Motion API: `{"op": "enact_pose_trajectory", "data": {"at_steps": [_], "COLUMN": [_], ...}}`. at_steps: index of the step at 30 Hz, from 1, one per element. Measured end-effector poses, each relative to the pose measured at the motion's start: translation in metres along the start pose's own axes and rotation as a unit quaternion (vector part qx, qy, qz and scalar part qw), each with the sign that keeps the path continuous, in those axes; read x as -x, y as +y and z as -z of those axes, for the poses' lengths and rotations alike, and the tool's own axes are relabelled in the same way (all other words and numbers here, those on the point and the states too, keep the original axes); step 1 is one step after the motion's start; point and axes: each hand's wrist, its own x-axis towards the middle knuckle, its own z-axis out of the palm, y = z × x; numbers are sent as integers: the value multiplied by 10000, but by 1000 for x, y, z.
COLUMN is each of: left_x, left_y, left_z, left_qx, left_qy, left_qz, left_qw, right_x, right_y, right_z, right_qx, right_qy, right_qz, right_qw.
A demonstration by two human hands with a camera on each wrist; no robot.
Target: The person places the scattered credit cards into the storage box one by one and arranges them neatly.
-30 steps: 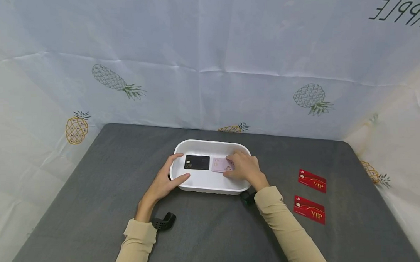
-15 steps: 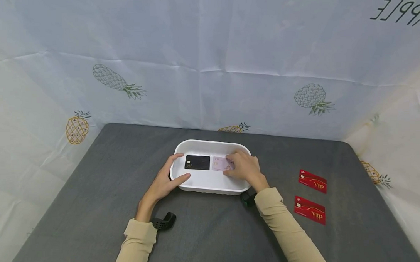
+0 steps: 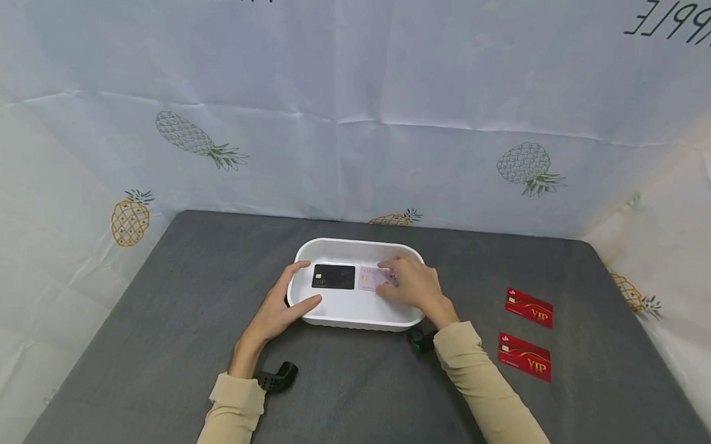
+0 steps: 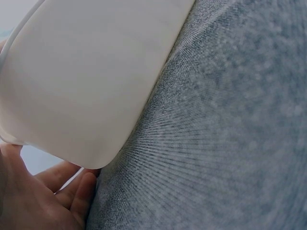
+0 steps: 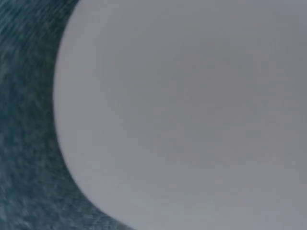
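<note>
A white oblong plastic tray (image 3: 355, 322) rests on the grey table in the head view. Its left end is held by my left hand (image 3: 279, 306), thumb and index finger over the rim, other fingers outside below the rim in the left wrist view. Inside the tray lie a black VIP card (image 3: 334, 276) and, to its right, a pale pink card (image 3: 372, 278). My right hand (image 3: 413, 285) is over the tray's right end, thumb and index finger spread apart above the pink card's right part, which they partly cover. The right wrist view shows only the tray's wall (image 5: 182, 115) and cloth.
Two red VIP cards, an upper one (image 3: 529, 307) and a lower one (image 3: 525, 356), lie apart on the grey table (image 3: 362, 405) to the right of my right arm. A pineapple-print curtain (image 3: 354, 170) hangs behind the table.
My right index finger has shifted slightly left and lifted, and more of the pink card shows between finger and thumb. My left hand and the tray have stayed put.
</note>
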Motion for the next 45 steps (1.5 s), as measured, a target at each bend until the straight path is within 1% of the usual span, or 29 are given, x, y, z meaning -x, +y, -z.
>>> {"op": "enact_pose_trajectory", "data": {"at_steps": [8, 14, 19, 24, 29, 36, 45], "left_x": [1, 1, 1, 1, 1, 1, 0], "left_y": [-1, -1, -1, -1, 0, 0, 2], "left_z": [-1, -1, -1, -1, -1, 0, 0], "left_qx": [10, 19, 36, 31, 30, 34, -15], "left_qy": [-17, -24, -33, -30, -26, -31, -29], "left_qz": [32, 31, 41, 25, 26, 37, 88], "left_qw": [10000, 10000, 10000, 10000, 10000, 10000, 10000], "right_x": [2, 5, 8, 12, 17, 24, 29], "right_y": [4, 7, 7, 8, 7, 4, 8], "right_z": [1, 4, 8, 12, 19, 30, 35], "right_qx": [-483, -943, -1186, -1249, -1246, -1284, -1315], "right_qy": [60, 48, 42, 167, 241, 263, 361], "right_qz": [108, 231, 355, 448, 453, 357, 407], "right_qw": [9988, 9953, 9923, 9910, 9909, 9907, 9898]}}
